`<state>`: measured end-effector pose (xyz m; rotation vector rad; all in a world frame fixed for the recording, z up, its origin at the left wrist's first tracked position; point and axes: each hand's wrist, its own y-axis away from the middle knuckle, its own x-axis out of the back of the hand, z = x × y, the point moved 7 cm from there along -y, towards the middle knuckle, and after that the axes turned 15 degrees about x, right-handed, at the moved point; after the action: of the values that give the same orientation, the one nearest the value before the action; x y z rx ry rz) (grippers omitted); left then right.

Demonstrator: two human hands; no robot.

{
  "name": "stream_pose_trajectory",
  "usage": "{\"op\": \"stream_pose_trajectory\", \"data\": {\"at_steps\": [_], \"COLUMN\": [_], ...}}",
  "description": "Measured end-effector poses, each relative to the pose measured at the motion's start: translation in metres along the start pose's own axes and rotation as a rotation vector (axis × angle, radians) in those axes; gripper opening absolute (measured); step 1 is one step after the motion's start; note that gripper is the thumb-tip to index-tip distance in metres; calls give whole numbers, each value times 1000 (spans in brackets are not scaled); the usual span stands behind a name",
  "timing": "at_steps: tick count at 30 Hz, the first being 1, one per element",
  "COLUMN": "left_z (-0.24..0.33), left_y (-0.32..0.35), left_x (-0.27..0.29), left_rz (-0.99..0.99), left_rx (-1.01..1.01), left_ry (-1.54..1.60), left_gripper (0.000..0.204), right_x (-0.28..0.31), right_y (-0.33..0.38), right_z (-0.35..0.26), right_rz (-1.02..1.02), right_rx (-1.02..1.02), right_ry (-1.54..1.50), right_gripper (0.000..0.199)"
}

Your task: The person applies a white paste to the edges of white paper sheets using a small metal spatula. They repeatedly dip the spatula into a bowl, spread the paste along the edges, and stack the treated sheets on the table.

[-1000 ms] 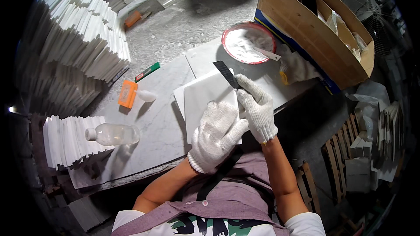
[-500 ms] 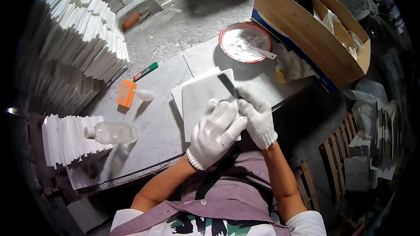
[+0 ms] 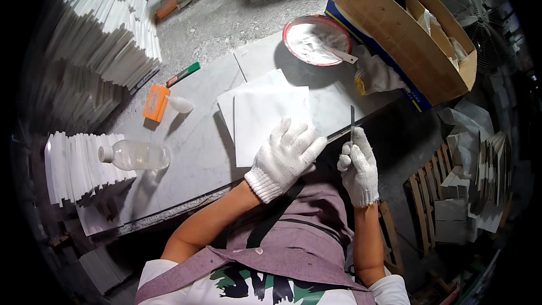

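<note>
My left hand [image 3: 285, 155], in a white knit glove, rests flat on the near right corner of a white square tile [image 3: 265, 116] lying on the grey stone worktop [image 3: 192, 147]. A second white tile shows beneath it at the far left. My right hand [image 3: 358, 166], also gloved, is off the worktop's near edge and grips a thin dark blade [image 3: 352, 121] that points up and away from me. The blade is clear of the tile.
A red-rimmed bowl of white paste [image 3: 316, 39] with a scraper sits behind the tile. An orange block [image 3: 155, 103], a green marker [image 3: 183, 73] and a lying plastic bottle [image 3: 135, 155] are left. Tile stacks [image 3: 107, 34] stand left; a cardboard box [image 3: 406, 28] stands right.
My right hand has pulled the blade off the tile's far edge and back to the right, past the worktop edge. My left hand slid to the tile's near right corner.
</note>
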<state>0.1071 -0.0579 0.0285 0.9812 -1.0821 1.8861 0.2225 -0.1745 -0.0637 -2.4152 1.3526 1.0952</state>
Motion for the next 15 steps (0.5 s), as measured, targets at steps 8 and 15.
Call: {"op": "stream_pose_trajectory", "data": {"at_steps": [8,15], "left_z": [-17,-24], "left_y": [29,39], "left_x": [7,2], "left_rz": [-251,-444], "left_rx": [871,987], "left_ry": [1334,1158], "left_gripper": [58,23], "right_x": [-56,-68], "right_y": [44,56], "right_z": [-11,-7], "right_rz": [-290,-362], "right_rx": [82,142], "right_ry": [492,726], "right_gripper": [52,62]}}
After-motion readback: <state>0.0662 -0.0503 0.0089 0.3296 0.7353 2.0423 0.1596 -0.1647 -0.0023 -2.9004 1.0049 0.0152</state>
